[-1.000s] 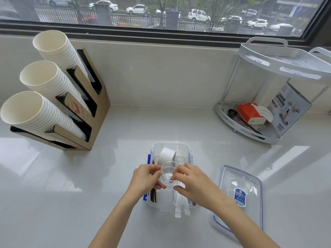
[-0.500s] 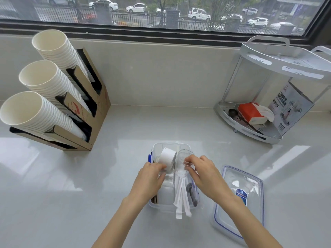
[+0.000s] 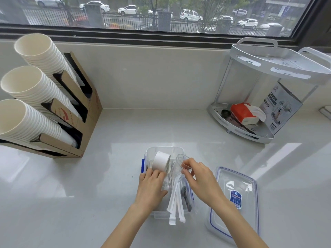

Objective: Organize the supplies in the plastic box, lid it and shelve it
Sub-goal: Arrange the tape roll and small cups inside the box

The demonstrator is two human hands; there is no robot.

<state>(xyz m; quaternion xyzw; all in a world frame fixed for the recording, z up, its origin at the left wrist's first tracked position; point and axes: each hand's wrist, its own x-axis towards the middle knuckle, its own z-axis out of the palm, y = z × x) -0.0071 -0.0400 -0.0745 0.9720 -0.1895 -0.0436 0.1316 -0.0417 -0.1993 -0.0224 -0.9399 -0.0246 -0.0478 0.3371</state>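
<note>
A clear plastic box [image 3: 165,149] with blue clips sits on the counter in front of me. A white tape roll [image 3: 160,161] stands on edge in its far left part. My left hand [image 3: 152,187] rests inside the box just below the roll, fingertips touching it. My right hand [image 3: 200,179] pinches the rim of a clear plastic cup [image 3: 180,164] lying tilted in the box's right side. White wrapped sticks [image 3: 176,199] stick out over the near wall, next to a dark item. The clear lid [image 3: 238,192] with blue seal lies flat to the right.
A cardboard dispenser [image 3: 84,111] with three stacks of white paper cups [image 3: 34,86] stands at the left. A white two-tier corner shelf [image 3: 268,68] at the back right holds a red tissue pack [image 3: 243,113] and a printed box [image 3: 284,108]. A window runs behind.
The clear cup went from held up between both hands down into the box's right side. My left hand let go of it and moved to the tape roll.
</note>
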